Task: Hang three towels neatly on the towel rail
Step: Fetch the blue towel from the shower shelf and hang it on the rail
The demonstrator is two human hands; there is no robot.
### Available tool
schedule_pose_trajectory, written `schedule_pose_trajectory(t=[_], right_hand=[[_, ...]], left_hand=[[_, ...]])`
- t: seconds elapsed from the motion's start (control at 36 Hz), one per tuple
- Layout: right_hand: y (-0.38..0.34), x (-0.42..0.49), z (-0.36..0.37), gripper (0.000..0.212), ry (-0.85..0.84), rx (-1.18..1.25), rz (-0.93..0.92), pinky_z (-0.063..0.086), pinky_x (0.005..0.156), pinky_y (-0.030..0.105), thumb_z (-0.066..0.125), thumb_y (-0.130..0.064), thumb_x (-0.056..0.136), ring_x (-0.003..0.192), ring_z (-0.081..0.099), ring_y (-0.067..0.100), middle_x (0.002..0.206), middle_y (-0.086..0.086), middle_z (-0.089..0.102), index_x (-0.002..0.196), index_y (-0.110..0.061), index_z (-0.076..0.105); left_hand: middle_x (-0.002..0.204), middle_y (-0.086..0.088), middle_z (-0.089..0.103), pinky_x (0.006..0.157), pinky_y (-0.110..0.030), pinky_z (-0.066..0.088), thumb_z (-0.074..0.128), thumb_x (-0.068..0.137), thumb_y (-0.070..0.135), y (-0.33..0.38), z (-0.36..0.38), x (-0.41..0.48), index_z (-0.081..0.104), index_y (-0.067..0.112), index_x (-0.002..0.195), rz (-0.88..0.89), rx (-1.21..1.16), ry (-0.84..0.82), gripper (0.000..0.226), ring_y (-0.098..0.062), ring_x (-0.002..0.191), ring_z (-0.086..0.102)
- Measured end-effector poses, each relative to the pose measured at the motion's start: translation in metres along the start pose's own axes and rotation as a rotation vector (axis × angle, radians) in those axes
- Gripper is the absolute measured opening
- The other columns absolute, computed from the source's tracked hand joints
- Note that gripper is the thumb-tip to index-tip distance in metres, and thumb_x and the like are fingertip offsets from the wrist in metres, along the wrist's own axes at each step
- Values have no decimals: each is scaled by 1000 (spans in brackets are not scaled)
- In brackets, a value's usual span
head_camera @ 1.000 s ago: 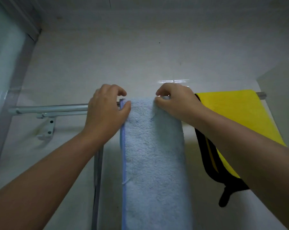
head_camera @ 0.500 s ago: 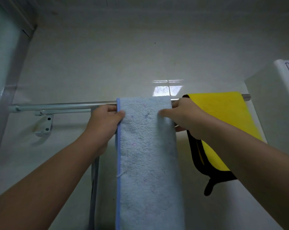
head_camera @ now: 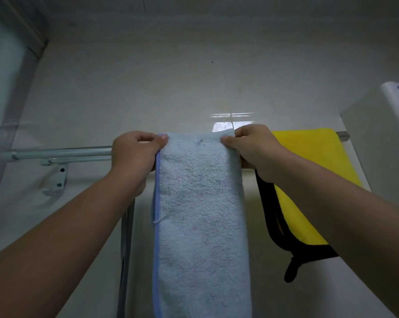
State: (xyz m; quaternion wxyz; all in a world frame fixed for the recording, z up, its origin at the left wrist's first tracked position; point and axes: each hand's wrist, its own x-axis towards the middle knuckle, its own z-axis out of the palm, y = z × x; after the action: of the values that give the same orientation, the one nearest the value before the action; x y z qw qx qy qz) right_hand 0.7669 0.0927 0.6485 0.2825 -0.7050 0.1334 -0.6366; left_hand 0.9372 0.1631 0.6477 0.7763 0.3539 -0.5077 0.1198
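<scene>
Draping over the towel rail (head_camera: 60,151), the blue towel (head_camera: 200,203) is pinched at its top corners by left hand (head_camera: 134,154) and right hand (head_camera: 253,148), fingers clamped; yellow towel (head_camera: 308,152) hung just beside.

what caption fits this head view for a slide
Both hands pinch a blue towel on the rail beside a yellow one.

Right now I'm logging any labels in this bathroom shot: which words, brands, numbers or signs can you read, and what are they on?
No readable text anywhere.
White box at right: dark grid lines on its top corner, too small and cropped to read as letters.
Blue towel: no label or brand visible.
Yellow towel: no label or brand visible.
Towel rail and its bracket: no markings.
</scene>
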Motion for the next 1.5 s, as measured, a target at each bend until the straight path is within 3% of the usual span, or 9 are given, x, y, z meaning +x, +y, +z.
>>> schedule_pose_trajectory(t=[0.11,0.25,0.44,0.69,0.89,1.11,1.28,1.39,1.5], right_hand=[[3,7,0,19,65,-76,-64,54,73,46,64,-16,84,69,46,23,77,12,48,70,-9,53],[9,9,4,42,155,-136,-126,41,61,35,64,-24,83,65,39,21,68,10,39,53,-15,35],[19,-14,1,29,85,4,-100,49,48,26,62,-27,85,69,58,19,83,4,57,71,-18,39],[31,-35,-8,16,-145,-45,-63,46,42,12,59,-23,88,63,60,4,76,-6,65,74,-16,62],[14,-21,-2,25,-13,-20,-92,47,55,26,63,-17,84,59,51,15,67,7,56,63,-5,55],[6,1,3,49,159,-101,-129,32,60,31,68,-18,78,62,33,20,58,6,29,50,-17,28],[14,-6,4,41,198,-48,-88,39,63,32,69,-26,79,65,44,18,62,-1,41,58,-17,35],[25,-18,3,32,124,-22,-69,53,80,41,67,-33,80,89,62,22,97,7,63,94,-6,56],[36,-33,1,22,5,-70,-100,45,64,23,61,-35,85,79,58,10,87,-5,60,92,-14,58]], left_hand=[[71,-4,62,44,-20,48,71,78,24,-1,-2,5,57,16,75,129,170,64,17,-15,56,58],[63,1,62,55,-28,52,65,83,28,-3,-4,1,60,24,69,261,289,20,15,-17,50,56],[82,2,62,60,-20,45,68,78,33,-21,-12,-21,52,20,107,211,192,-54,36,-5,64,58],[62,8,72,53,-15,53,63,84,23,-22,-17,-42,68,18,75,-13,38,-252,12,-4,56,67],[66,1,69,66,-25,53,66,82,20,-6,-8,-23,68,12,74,0,37,-140,12,-12,59,64],[72,9,48,42,0,32,72,76,31,-4,2,-8,47,18,75,200,296,85,28,-1,62,44],[64,6,52,44,-8,33,70,77,36,-13,-1,-19,49,17,68,182,358,53,29,-4,55,47],[60,8,64,46,-7,41,69,78,32,-21,-10,-31,64,17,64,133,245,-93,21,4,46,54],[59,11,69,54,-10,48,68,77,32,-27,-17,-43,68,20,68,12,106,-217,15,1,55,63]])
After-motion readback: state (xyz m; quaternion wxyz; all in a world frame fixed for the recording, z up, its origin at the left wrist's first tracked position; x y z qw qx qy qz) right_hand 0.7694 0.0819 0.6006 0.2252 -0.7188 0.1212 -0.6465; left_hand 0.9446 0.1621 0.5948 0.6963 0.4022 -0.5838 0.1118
